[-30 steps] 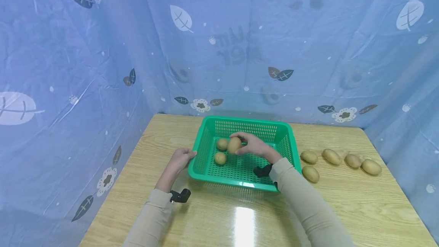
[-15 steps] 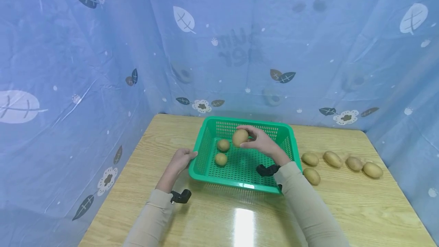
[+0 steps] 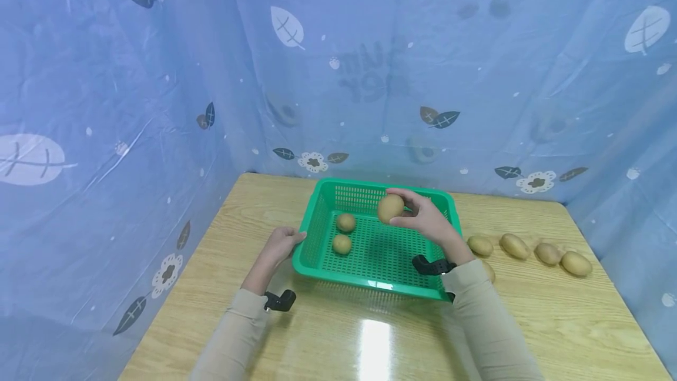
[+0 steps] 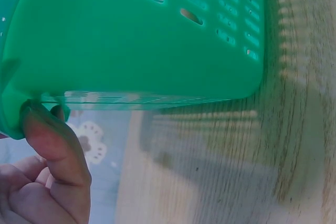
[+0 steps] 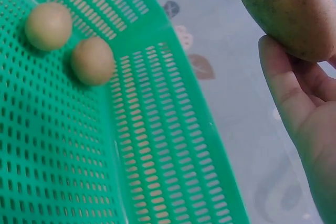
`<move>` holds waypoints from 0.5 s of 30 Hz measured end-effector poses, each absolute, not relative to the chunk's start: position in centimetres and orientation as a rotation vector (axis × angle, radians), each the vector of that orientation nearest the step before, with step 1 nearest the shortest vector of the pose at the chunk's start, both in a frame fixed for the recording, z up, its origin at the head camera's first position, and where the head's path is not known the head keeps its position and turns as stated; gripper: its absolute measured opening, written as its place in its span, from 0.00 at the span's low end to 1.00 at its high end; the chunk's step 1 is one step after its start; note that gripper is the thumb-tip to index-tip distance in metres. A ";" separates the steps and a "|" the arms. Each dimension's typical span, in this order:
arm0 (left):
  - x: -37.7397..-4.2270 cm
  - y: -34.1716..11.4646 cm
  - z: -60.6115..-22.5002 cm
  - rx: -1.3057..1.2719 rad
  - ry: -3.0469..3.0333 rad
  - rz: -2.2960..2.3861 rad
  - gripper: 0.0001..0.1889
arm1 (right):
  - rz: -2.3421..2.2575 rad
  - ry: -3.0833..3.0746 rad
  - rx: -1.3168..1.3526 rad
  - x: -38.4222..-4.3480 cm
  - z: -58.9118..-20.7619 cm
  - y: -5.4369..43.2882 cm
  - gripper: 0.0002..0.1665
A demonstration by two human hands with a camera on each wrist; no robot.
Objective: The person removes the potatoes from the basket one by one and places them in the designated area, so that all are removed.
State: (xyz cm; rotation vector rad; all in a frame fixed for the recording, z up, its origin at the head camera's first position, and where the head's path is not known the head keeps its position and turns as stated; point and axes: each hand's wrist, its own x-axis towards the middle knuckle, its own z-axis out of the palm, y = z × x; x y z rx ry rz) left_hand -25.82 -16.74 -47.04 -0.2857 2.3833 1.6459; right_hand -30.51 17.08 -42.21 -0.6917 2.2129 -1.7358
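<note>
A green plastic basket (image 3: 370, 287) with slotted walls stands on the table. My left hand (image 3: 278, 246) grips its left rim; in the left wrist view the thumb and curled fingers (image 4: 58, 156) pinch the rim at the corner. Above the basket my right hand (image 3: 425, 216) holds a potato (image 3: 390, 209) between thumb and fingers, and the right wrist view shows dark specks on that potato (image 5: 289, 14). Two more potatoes lie on the basket floor near its left wall, one farther back (image 3: 346, 222) and one nearer (image 3: 341, 244).
To the right of the basket several potatoes (image 3: 514, 246) lie on the wooden table (image 3: 560, 322), one partly hidden behind the right forearm. A blue patterned curtain (image 3: 359, 75) hangs behind the table and along both sides.
My right hand has lifted the potato from beside the other two and carried it up and to the right. The left hand keeps its grip on the rim.
</note>
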 end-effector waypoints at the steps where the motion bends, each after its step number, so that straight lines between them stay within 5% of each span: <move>1: -25.8 -16.7 -47.0 -0.280 2.383 1.648 0.17 | -1.742 2.221 -0.691 -30.4 -42.1 17.4 0.42; 15: -25.9 -16.6 -46.9 -0.307 2.382 1.651 0.17 | -1.983 2.297 -0.672 -27.0 -41.1 23.5 0.37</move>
